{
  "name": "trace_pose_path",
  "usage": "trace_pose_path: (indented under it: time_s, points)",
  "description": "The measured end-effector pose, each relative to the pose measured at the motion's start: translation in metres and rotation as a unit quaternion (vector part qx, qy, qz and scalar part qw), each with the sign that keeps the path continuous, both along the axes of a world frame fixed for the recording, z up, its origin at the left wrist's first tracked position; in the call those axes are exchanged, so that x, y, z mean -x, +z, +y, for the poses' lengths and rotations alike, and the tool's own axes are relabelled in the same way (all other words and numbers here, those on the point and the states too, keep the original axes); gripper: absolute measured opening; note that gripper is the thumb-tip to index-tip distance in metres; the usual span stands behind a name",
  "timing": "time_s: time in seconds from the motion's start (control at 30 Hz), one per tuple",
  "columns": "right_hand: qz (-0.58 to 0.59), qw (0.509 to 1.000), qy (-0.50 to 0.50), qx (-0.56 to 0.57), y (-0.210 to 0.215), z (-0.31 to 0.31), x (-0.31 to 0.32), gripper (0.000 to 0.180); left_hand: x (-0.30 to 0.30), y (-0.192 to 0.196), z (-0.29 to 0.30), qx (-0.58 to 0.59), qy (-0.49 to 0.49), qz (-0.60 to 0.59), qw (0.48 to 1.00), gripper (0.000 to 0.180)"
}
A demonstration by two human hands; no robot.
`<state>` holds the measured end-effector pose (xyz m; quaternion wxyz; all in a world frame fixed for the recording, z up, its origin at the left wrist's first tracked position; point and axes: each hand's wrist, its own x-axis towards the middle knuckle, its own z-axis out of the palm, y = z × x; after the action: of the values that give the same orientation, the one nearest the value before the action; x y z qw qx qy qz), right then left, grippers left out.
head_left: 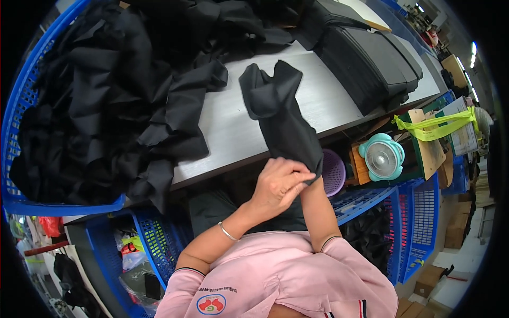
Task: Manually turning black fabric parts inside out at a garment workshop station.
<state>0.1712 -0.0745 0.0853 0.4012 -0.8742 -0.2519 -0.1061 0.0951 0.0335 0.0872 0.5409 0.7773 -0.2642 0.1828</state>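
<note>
A black fabric piece, shaped like a sleeve or pouch, stretches from my body up over the table's near edge, its far end folded and loose. My left hand pinches its near rim with closed fingers. My right forearm goes into the fabric at that rim. The right hand itself is hidden inside, so its fingers do not show. To the left lies a large heap of similar black fabric pieces, some hanging over the table edge. The grey table lies under the far part of the piece.
At the far right of the table stand stacked flat black pieces. A blue basket rim borders the heap. Below the table are a purple bin, a teal fan, a blue crate and another blue basket.
</note>
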Motion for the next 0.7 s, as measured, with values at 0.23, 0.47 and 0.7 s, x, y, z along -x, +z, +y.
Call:
trace_pose_path:
  time_s: [0.23, 0.47, 0.7]
  points:
    - [0.055, 0.989, -0.007, -0.133, 0.023, 0.008, 0.009, 0.03, 0.009, 0.0, 0.005, 0.028, -0.067, 0.022, 0.997, 0.023]
    - [0.108, 0.958, -0.01, -0.265, 0.045, 0.01, 0.022, 0.037, 0.006, 0.02, 0.036, 0.088, 0.127, 0.024, 0.988, 0.048]
    - [-0.02, 0.998, -0.029, -0.053, 0.012, 0.003, 0.057, 0.034, -0.037, 0.004, 0.063, 0.081, 0.177, 0.058, 0.979, 0.025]
